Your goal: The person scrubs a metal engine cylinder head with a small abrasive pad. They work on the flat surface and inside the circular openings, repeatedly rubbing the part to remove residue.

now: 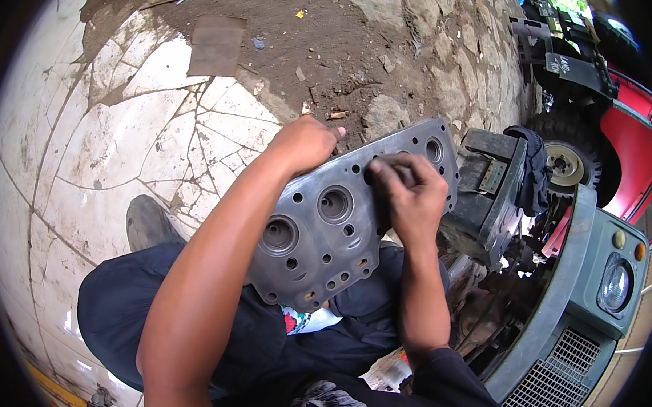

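Note:
A grey metal cylinder head (309, 233) lies tilted across my lap, its flat face with round valve seats and several holes turned up. My left hand (309, 147) grips its far edge, fingers curled over and partly hidden behind it. Over the right half of the face, my right hand (414, 196) is closed, with thumb and fingers pinched together against the metal. Whatever those fingers may hold is hidden. Dark smudges mark the fingertips. One valve seat (434, 150) shows beyond the right hand, and two more sit to its left.
Broken pale tiles (113, 151) cover the floor at left, with bare dirt and a brown cardboard piece (217, 45) farther off. Rough stones (447, 60) line the far right. Close on my right stand a green vehicle front with a headlight (617, 284), a dark metal box-like part (485, 175) and a wheel (563, 162).

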`<state>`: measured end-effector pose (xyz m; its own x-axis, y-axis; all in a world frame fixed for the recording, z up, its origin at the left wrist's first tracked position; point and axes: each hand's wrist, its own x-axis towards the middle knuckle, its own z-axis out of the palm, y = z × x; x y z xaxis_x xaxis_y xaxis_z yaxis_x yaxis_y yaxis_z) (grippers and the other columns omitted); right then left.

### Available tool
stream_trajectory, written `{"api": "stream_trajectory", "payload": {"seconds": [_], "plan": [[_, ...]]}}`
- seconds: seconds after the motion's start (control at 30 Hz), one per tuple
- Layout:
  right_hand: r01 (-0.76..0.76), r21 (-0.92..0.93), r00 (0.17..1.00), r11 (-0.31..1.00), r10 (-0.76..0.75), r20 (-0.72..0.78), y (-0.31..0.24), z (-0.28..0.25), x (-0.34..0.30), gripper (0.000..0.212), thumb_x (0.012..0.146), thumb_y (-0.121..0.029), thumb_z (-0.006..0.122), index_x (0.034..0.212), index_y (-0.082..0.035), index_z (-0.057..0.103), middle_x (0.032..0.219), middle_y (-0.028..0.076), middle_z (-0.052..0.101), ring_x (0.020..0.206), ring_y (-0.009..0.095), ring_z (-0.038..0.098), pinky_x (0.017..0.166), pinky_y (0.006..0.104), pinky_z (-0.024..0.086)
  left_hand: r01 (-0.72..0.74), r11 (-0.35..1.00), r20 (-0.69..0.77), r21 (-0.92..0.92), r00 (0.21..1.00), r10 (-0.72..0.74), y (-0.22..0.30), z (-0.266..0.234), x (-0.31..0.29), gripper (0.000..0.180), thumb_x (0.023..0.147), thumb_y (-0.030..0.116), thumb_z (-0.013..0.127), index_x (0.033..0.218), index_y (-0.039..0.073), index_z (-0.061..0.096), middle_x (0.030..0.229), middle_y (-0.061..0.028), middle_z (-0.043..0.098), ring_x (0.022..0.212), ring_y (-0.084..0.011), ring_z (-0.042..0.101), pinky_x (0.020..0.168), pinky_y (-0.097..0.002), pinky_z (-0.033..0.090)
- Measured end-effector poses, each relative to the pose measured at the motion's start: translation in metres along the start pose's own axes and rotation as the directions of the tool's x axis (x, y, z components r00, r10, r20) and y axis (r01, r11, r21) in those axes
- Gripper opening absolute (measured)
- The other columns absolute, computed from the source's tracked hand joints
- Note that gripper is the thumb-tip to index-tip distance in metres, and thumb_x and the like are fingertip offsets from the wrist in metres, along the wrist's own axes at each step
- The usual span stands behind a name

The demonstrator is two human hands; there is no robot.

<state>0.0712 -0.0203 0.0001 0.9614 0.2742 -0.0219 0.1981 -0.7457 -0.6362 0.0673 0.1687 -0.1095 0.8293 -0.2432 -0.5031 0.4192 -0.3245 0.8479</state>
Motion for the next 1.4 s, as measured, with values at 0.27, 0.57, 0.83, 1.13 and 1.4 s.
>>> {"api": "stream_trajectory", "payload": {"seconds": [0.27,0.57,0.83,1.13,1.4], "plan": [[-0.284,0.607,0.958,0.742,0.238,0.158,0.013,-0.018,0.017,0.016,0.105,-0.01,0.073,0.112,0.004,0.069,0.087,0.005,0.071,0.078,0.01,0.062,0.076,0.0263,0.052,0.114,0.989,-0.032,-0.089,0.993,-0.117,0.013,-0.004,-0.009,0.056,0.11,0.045,0.052,0.105,-0.004,0.078,0.113,-0.0319,0.073,0.113,-0.0496,0.068,0.102,-0.0541,0.052],[-0.079,-0.023,0.996,0.997,0.08,0.046,-0.011,-0.01,0.015,0.017,0.088,-0.001,0.08,0.105,0.0,0.079,0.097,0.016,0.08,0.094,0.023,0.078,0.09,0.0326,0.057,0.066,0.99,-0.162,-0.125,0.983,-0.086,0.016,-0.001,-0.011,0.05,0.108,0.043,0.058,0.111,-0.002,0.078,0.107,-0.0275,0.076,0.104,-0.0387,0.074,0.094,-0.044,0.054],[0.269,-0.41,0.963,0.872,-0.247,0.106,-0.015,0.009,0.026,0.015,0.084,0.001,0.079,0.099,-0.002,0.078,0.09,0.013,0.077,0.083,0.031,0.075,0.082,0.0369,0.057,0.02,0.999,-0.188,-0.046,0.982,-0.028,0.013,0.009,-0.01,0.052,0.106,0.036,0.054,0.099,-0.01,0.076,0.112,-0.0371,0.071,0.115,-0.0524,0.067,0.104,-0.0562,0.051],[0.394,-0.454,0.919,0.8,-0.35,0.18,-0.016,0.006,0.023,0.015,0.081,0.002,0.076,0.094,-0.007,0.076,0.086,0.011,0.074,0.081,0.035,0.069,0.081,0.0441,0.053,-0.049,0.999,-0.169,-0.009,0.985,0.047,-0.003,0.015,0.001,0.053,0.11,0.039,0.05,0.105,-0.007,0.074,0.111,-0.0366,0.07,0.114,-0.0523,0.066,0.1,-0.0564,0.051],[0.401,-0.417,0.915,0.816,-0.377,0.142,-0.008,0.012,0.031,0.011,0.083,-0.001,0.078,0.093,-0.006,0.077,0.089,0.012,0.076,0.084,0.033,0.073,0.078,0.0394,0.056,-0.036,0.998,-0.145,0.046,0.989,0.043,0.011,0.012,-0.007,0.052,0.111,0.038,0.049,0.104,-0.008,0.074,0.114,-0.0358,0.07,0.113,-0.0525,0.066,0.1,-0.0566,0.051]]}}
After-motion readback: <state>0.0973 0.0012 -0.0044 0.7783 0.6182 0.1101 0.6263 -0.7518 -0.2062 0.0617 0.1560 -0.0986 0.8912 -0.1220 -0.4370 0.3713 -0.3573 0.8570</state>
